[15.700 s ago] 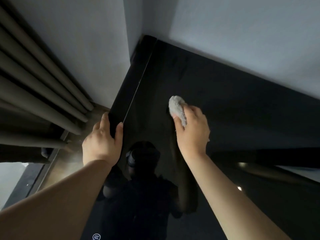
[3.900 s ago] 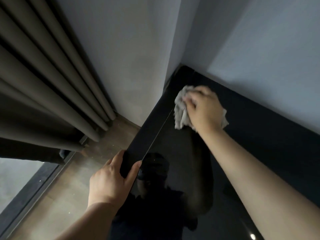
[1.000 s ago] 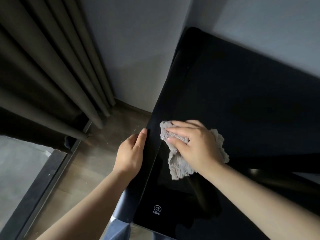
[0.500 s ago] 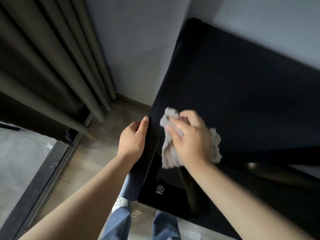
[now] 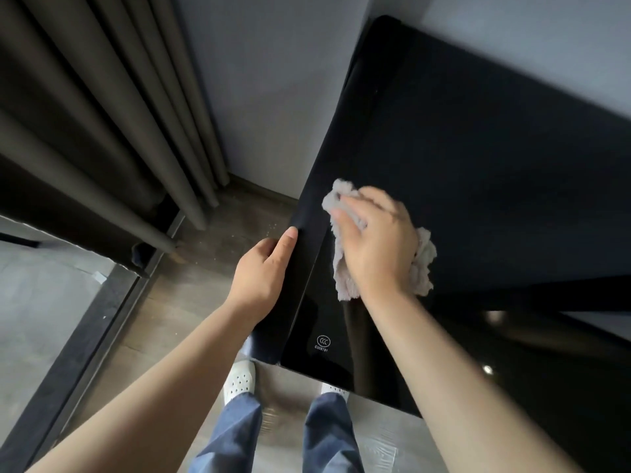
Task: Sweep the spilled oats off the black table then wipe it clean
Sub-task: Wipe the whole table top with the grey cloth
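The black glossy table (image 5: 478,158) fills the right of the head view, its near left corner marked with a small white logo (image 5: 323,342). A crumpled grey cloth (image 5: 423,264) lies on the table near its left edge. My right hand (image 5: 379,247) lies flat on top of the cloth and presses it to the surface. My left hand (image 5: 259,274) grips the table's left edge (image 5: 304,233), thumb on top and fingers curled underneath. No oats show on the tabletop. A few pale specks (image 5: 271,230) lie on the floor just left of the table.
Dark curtains (image 5: 102,114) hang at the left, over a black floor track (image 5: 78,336). A grey wall (image 5: 273,80) runs behind the table's far end. My legs in blue trousers and white shoes (image 5: 239,380) stand on the wooden floor at the table's near corner.
Over the last second my right hand has slid the cloth a little away from me along the left edge. My left hand keeps its grip on the edge.
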The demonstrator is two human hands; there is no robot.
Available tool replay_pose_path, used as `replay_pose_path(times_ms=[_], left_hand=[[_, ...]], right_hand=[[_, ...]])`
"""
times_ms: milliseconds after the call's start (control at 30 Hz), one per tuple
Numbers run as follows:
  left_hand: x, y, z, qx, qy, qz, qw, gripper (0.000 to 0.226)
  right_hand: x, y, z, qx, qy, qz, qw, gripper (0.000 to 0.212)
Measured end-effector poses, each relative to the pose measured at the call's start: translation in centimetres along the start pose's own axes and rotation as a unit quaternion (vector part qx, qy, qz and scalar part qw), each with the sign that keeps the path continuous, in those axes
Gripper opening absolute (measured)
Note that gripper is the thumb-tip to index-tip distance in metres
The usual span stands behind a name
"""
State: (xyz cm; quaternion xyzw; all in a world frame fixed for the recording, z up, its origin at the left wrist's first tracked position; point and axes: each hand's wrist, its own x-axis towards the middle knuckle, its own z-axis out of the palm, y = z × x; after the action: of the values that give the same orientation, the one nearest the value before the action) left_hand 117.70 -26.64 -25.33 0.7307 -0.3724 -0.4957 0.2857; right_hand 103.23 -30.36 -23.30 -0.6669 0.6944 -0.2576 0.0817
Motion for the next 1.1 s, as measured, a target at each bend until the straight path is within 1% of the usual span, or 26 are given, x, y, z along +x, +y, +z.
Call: replay_pose_path(times_ms=[100,167,267,300,400,467,500,567,633,700,800,833,867,967,1033,1100], left_hand=[[-1.0,-0.7,-0.4,-0.013,0.000,-0.020,1.000,0.044],[-1.6,-1.0,-0.6,-0.015,0.007,-0.019,1.000,0.044],[-2.4,-1.3,-0.8,-0.019,0.014,-0.017,1.000,0.044],[-2.6,-1.5,-0.8,-0.016,0.016,-0.013,1.000,0.044],[-2.7,-1.8,-0.7,-0.005,0.026,-0.002,1.000,0.045],[-2.7,-1.8,-0.6,-0.006,0.027,-0.002,1.000,0.044],[-2.7,-1.9,-0.6,-0.006,0.027,-0.004,1.000,0.045],[-2.7,-2.0,-0.6,-0.012,0.025,-0.006,1.000,0.045],[-2.9,-1.9,-0.7,-0.017,0.023,-0.010,1.000,0.040],[-2.9,-1.7,-0.6,-0.010,0.030,-0.008,0.999,0.040],[-3.2,-1.5,-0.4,-0.002,0.041,0.004,0.999,0.045],[-3.2,-1.4,-0.3,-0.003,0.044,0.006,0.999,0.045],[-3.2,-1.4,-0.3,-0.005,0.044,0.006,0.999,0.044],[-3.1,-1.6,-0.3,-0.018,0.037,0.005,0.999,0.044],[-3.0,-1.7,-0.3,-0.026,0.036,0.004,0.999,0.046],[-3.1,-1.7,-0.3,-0.017,0.039,0.001,0.999,0.045]], right_hand=[[-5.5,-0.1,-1.4,0.032,-0.017,-0.057,0.998,0.020],[-8.0,-0.4,-2.2,0.049,-0.037,-0.072,0.995,0.021],[-8.3,-0.4,-3.5,0.096,-0.085,-0.049,0.991,0.021],[-7.4,-0.1,-3.9,0.103,-0.088,-0.036,0.990,0.020],[-2.1,1.4,-3.5,0.052,-0.029,0.019,0.998,0.020],[1.2,1.8,-2.5,0.025,-0.011,0.064,0.998,0.020],[1.7,1.5,-1.9,0.012,-0.005,0.073,0.997,0.019],[0.0,0.6,-1.1,-0.009,0.007,0.054,0.998,0.015],[-4.4,-0.4,-1.5,0.012,0.002,-0.001,1.000,0.015],[-8.7,-0.8,-2.6,0.038,-0.034,-0.040,0.998,0.018],[-11.9,-0.8,-4.9,0.086,-0.122,-0.049,0.988,0.021],[-11.7,-0.5,-5.5,0.099,-0.131,-0.047,0.985,0.021],[-11.0,-0.1,-5.7,0.103,-0.119,-0.042,0.987,0.021],[-7.2,1.2,-5.0,0.068,-0.039,0.004,0.997,0.022],[-6.1,1.0,-3.8,0.038,-0.021,0.040,0.998,0.021],[-7.8,-0.1,-2.8,0.013,-0.006,0.023,1.000,0.019]])
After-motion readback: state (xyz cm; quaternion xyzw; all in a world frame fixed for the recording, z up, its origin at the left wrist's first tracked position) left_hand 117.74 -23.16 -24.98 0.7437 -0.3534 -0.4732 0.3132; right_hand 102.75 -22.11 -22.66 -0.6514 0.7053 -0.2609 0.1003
